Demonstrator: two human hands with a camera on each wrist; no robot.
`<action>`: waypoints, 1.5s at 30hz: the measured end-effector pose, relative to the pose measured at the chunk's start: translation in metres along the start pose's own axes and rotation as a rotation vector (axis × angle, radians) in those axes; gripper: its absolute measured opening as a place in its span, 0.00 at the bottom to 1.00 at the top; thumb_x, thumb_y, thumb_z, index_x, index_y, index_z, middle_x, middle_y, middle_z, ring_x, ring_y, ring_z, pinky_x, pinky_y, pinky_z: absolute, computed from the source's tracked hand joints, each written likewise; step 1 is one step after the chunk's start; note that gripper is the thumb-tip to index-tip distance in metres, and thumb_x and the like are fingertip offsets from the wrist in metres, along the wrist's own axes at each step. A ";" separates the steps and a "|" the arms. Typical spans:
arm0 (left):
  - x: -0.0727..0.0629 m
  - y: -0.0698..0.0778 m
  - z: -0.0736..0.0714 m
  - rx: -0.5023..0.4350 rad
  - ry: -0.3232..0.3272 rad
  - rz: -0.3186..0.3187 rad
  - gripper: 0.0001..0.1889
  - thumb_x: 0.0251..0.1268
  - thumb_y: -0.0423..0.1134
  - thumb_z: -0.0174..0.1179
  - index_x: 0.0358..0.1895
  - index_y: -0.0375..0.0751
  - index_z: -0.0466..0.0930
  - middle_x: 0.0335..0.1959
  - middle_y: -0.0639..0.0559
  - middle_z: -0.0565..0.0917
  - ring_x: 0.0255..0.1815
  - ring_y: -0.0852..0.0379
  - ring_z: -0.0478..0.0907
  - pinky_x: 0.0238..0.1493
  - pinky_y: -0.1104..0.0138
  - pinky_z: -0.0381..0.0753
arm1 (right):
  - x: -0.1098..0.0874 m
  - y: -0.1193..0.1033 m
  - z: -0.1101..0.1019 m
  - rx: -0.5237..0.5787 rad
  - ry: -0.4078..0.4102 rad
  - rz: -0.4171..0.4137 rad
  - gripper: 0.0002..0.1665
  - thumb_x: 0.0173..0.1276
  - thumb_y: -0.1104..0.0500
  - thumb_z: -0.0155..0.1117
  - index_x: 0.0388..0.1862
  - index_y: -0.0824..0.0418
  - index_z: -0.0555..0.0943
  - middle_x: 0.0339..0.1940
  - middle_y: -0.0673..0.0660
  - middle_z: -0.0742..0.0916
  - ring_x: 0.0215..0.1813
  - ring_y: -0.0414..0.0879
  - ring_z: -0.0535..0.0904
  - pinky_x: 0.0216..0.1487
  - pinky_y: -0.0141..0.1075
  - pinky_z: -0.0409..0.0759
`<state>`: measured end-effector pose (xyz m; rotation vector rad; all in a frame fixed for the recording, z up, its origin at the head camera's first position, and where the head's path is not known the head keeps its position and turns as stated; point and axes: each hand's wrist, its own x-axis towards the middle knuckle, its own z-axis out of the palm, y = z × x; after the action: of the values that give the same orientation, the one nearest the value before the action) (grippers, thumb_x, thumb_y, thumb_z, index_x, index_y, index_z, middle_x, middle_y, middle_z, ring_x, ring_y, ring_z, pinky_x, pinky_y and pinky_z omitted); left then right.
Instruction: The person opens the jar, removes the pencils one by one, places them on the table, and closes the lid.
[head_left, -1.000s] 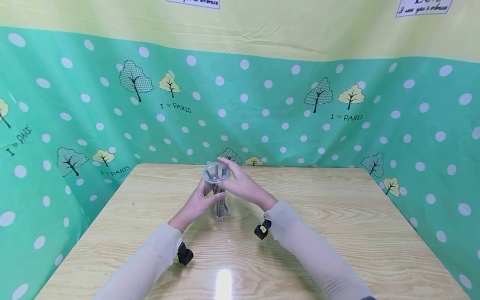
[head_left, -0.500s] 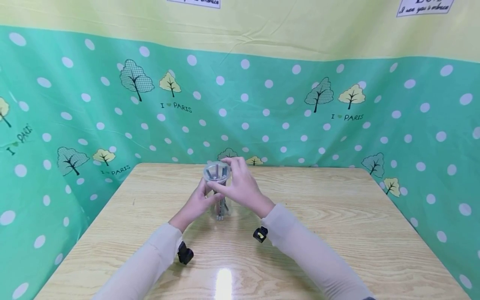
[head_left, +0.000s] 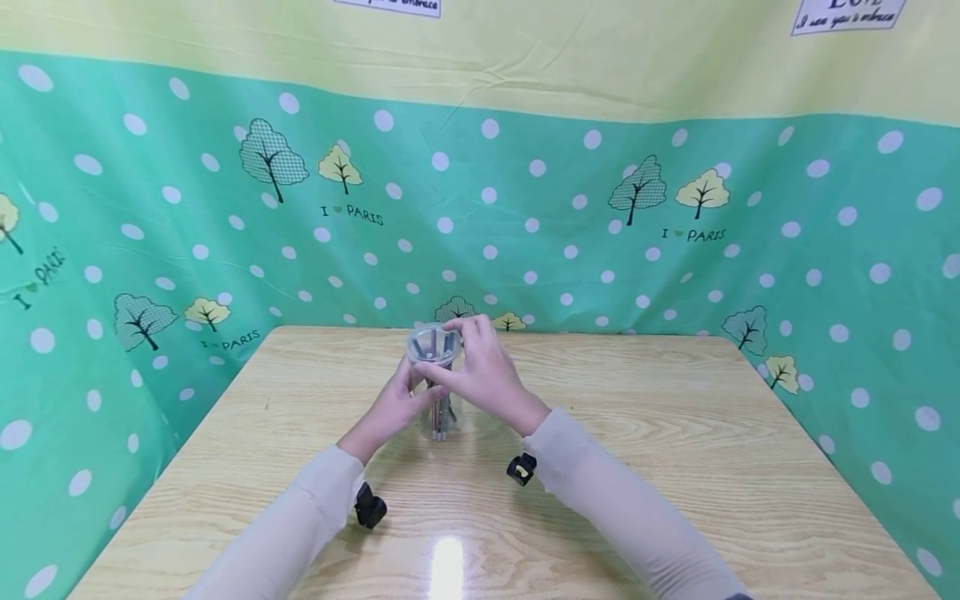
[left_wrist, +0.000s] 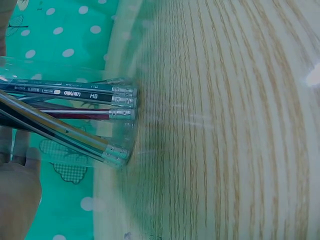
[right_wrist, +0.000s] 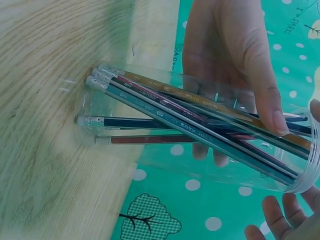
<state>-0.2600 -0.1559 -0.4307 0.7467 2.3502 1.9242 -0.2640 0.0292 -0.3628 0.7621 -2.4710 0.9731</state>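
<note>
Jar (right_wrist: 170, 156), clear, upright, w/ pencils (right_wrist: 172, 121) inside, approx. ctr of head frame. L hand (head_left: 397, 411) grips its body, thumb & fingers wrapped round; R hand (head_left: 482, 371) pinches its top rim (head_left: 412, 348), thumb near side, fingers far side. Back edge of table (head_left: 675, 442) runs behind; wood top stretches to frame L & R. Patterned curtain (head_left: 465, 250) walls off back & both sides; blk wrist cam (head_left: 370, 507) by sleeve (head_left: 303, 504).
</note>
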 end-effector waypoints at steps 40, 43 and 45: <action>-0.001 0.004 0.001 0.017 0.030 -0.017 0.48 0.71 0.45 0.64 0.82 0.58 0.37 0.77 0.46 0.62 0.77 0.43 0.57 0.72 0.34 0.44 | 0.003 0.021 -0.005 0.308 -0.254 -0.031 0.49 0.66 0.46 0.69 0.81 0.43 0.55 0.76 0.52 0.65 0.75 0.49 0.60 0.70 0.60 0.64; -0.001 0.004 0.001 0.015 0.025 -0.015 0.47 0.71 0.44 0.63 0.82 0.61 0.38 0.77 0.47 0.62 0.77 0.44 0.56 0.73 0.35 0.45 | 0.004 0.019 -0.004 0.294 -0.247 -0.040 0.53 0.64 0.40 0.71 0.81 0.43 0.54 0.78 0.53 0.62 0.76 0.49 0.59 0.69 0.61 0.64; -0.002 0.005 0.001 0.019 0.021 -0.014 0.46 0.71 0.44 0.63 0.82 0.62 0.40 0.78 0.48 0.61 0.78 0.43 0.54 0.73 0.36 0.46 | 0.004 0.018 -0.003 0.278 -0.235 -0.046 0.54 0.63 0.38 0.72 0.81 0.43 0.54 0.78 0.54 0.62 0.76 0.49 0.59 0.70 0.60 0.64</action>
<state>-0.2565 -0.1551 -0.4269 0.7127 2.3829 1.9156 -0.2774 0.0414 -0.3678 1.0725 -2.5282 1.2945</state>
